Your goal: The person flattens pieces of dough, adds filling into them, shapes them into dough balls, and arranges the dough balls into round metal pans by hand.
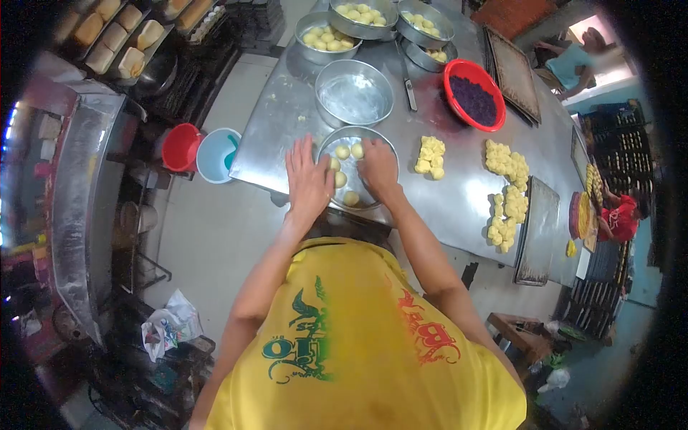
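A round metal pan [367, 202] sits at the table's near edge with several pale dough balls [351, 198] in it. My left hand [309, 179] lies at the pan's left rim, fingers spread, beside a dough ball near its thumb side. Over the right part of the pan, my right hand [378, 166] has its fingers curled down, close to a dough ball at the upper right; what is under the fingers is hidden. Just beyond stands another round pan [354, 92] with no dough in it.
Dough-filled pans [328, 51] stand at the back. A knife [410, 94], a red bowl of purple filling [473, 97] and dough pieces [430, 156] lie to the right. Red and light blue buckets [208, 165] are at the left. Another person [620, 218] is at the far right.
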`<state>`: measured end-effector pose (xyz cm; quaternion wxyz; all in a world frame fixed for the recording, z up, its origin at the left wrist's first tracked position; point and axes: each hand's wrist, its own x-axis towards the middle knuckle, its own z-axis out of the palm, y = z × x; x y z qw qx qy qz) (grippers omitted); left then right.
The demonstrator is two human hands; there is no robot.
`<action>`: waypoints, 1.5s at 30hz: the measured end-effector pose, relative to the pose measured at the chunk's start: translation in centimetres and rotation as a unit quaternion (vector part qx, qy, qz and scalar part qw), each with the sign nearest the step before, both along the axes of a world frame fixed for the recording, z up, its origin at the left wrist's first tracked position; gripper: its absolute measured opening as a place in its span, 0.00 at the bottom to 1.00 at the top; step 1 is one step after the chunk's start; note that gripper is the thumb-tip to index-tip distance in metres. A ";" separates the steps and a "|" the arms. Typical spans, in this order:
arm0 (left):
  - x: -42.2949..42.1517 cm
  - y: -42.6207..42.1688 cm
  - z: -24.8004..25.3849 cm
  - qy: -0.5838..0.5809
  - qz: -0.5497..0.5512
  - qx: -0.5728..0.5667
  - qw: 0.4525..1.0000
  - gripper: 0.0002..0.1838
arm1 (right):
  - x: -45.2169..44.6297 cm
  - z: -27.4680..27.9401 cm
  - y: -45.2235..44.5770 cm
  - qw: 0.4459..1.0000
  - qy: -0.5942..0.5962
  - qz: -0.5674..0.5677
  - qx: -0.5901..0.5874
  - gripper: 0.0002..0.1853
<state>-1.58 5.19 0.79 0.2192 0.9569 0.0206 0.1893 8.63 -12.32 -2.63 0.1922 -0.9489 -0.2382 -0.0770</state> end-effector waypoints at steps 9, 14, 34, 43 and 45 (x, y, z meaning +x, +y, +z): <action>3.5 -1.3 -3.0 0.172 0.031 0.130 0.976 0.14 | 2.1 -1.7 -1.9 0.996 0.025 0.072 0.037 0.17; 2.6 -1.6 -2.6 0.162 0.042 0.076 0.983 0.19 | 1.2 -0.5 -2.5 0.987 0.131 0.074 -0.046 0.19; -2.5 -1.1 -2.3 0.005 0.182 -0.213 0.960 0.10 | -2.6 0.2 -2.0 0.922 0.317 0.220 0.017 0.16; -3.2 -0.4 -4.2 0.035 0.161 -0.324 0.932 0.11 | -3.1 -0.6 -0.9 0.947 0.250 0.142 0.142 0.18; -3.1 -0.2 -3.8 0.052 0.156 -0.364 0.917 0.11 | -3.1 -0.8 0.0 0.956 0.218 0.126 0.149 0.20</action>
